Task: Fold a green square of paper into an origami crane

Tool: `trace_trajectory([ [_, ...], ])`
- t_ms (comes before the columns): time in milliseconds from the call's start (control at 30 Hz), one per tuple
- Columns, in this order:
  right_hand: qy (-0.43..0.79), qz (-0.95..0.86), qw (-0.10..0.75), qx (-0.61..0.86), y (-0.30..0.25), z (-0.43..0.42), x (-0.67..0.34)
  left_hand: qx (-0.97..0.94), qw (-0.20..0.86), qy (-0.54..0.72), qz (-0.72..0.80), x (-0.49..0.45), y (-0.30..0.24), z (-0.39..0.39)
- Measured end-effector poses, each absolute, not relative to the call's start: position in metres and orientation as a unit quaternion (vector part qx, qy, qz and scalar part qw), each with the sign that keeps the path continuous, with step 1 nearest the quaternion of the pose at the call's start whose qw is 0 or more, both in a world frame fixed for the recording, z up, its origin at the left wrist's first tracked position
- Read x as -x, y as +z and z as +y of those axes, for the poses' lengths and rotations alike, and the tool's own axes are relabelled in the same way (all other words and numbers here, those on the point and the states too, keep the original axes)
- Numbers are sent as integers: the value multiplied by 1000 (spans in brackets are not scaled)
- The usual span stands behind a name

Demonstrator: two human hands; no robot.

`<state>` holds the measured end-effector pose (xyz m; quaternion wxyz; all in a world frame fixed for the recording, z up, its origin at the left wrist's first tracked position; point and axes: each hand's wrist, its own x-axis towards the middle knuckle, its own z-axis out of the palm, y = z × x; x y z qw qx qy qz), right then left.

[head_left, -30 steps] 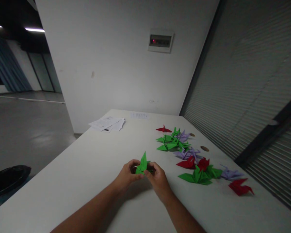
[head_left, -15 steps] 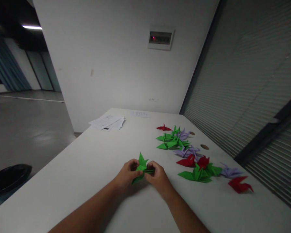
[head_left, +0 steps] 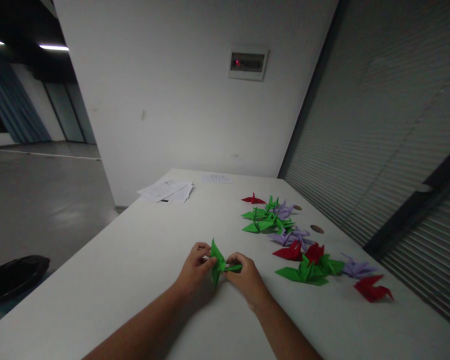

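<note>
A small green folded paper piece (head_left: 218,260) is held just above the white table (head_left: 135,280) between both my hands. My left hand (head_left: 195,272) pinches its left side with fingers curled. My right hand (head_left: 245,277) pinches a narrow green flap that sticks out to the right. One pointed tip of the paper stands up between my thumbs. Finished paper cranes lie to the right: a green pile (head_left: 264,220), purple ones (head_left: 290,235), two red ones (head_left: 302,251), a green one (head_left: 305,272) nearest my right hand, and a red one (head_left: 373,289) farther right.
A loose stack of white printed sheets (head_left: 167,190) lies at the table's far left corner, with another sheet (head_left: 216,177) by the wall. Slatted blinds run along the table's right side. A black object (head_left: 15,275) sits on the floor to the left.
The green paper has been turned and tilted between my fingers; its upright point now leans left and a narrow flap is pulled out to the right. Both hands stayed in about the same spot.
</note>
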<state>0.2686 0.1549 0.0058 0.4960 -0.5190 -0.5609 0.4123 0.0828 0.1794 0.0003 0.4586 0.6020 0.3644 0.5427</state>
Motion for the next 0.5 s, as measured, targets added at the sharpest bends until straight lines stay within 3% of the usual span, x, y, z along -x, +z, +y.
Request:
trace_trajectory([
  [200,295,-649,465,525,6,156,-273,-649,346,559,383,-77,4,177],
  [367,290,-667,486,484,10,155,-271,-579,497,560,322,-81,5,176],
  [500,392,-589,510,489,3,156,-269,-534,581,548,279,-84,0,176],
])
